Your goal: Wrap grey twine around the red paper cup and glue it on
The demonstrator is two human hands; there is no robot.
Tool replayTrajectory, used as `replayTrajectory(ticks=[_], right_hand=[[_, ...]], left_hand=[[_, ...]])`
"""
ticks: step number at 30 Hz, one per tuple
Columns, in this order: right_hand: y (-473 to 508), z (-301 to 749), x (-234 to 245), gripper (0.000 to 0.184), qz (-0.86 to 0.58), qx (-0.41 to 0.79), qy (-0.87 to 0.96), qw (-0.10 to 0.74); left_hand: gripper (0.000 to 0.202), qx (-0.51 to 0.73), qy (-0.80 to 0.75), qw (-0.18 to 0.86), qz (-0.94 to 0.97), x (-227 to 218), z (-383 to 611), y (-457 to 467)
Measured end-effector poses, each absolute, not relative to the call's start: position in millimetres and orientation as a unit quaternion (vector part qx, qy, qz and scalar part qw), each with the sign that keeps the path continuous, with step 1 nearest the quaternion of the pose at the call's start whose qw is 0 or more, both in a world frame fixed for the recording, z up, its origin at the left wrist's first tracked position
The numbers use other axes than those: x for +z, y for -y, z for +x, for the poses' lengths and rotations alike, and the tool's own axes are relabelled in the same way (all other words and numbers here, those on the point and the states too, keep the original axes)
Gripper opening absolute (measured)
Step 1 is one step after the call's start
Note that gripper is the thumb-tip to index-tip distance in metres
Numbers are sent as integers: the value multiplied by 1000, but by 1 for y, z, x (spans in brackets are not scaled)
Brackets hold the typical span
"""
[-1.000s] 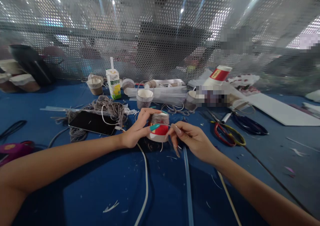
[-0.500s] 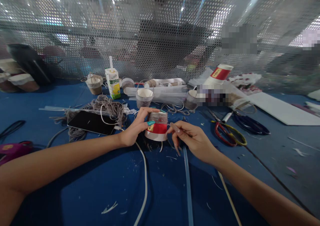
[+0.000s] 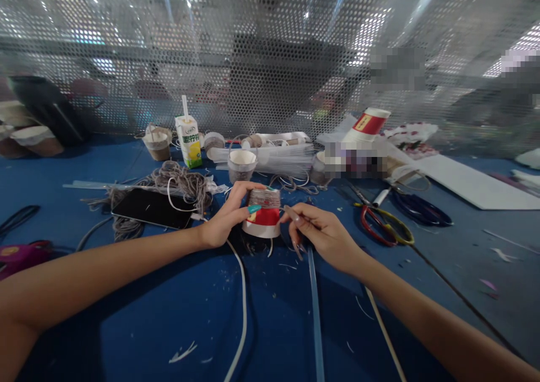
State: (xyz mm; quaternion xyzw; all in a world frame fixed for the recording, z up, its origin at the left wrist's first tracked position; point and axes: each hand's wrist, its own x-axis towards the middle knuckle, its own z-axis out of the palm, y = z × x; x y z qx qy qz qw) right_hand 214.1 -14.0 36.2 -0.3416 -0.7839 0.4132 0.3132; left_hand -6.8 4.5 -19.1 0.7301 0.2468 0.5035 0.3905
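A red and white paper cup (image 3: 265,220) stands upside down in front of me, its narrow upper part wound with grey cord (image 3: 266,197). My left hand (image 3: 225,216) grips it from the left, fingers over the top and thumb on the red band. On the cup's right side, my right hand (image 3: 318,230) is closed in a pinch at the cord's end. Fingers largely hide that piece of cord. A glue stick (image 3: 315,314) lies on the table below the right hand.
Behind the hands are a small cord-wrapped bucket (image 3: 242,165), a drink carton (image 3: 189,141) and a bundle of clear sticks (image 3: 284,160). Left lie a phone (image 3: 152,208), tangled grey cord (image 3: 185,182) and a purple glue gun (image 3: 21,256). Scissors (image 3: 386,224) lie right; a white cable (image 3: 243,309) crosses the front.
The view has shifted very slightly. Both hands keep their places at the cup, with little visible movement of the right fingers.
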Motion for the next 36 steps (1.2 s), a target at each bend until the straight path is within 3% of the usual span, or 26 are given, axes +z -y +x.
replayTrajectory(ticks=[12,17,36], right_hand=[[15,213,37,29,-352,405,783,315],[16,213,37,30,-357,410,780,311],[18,212,38,37,-355,424,776,303]], left_hand=[[37,503,-262,402,719,-17,-7,-2],[45,493,-251,401,730,-16,-8,-1],[40,495,-267,408,719,-14,-7,-1]])
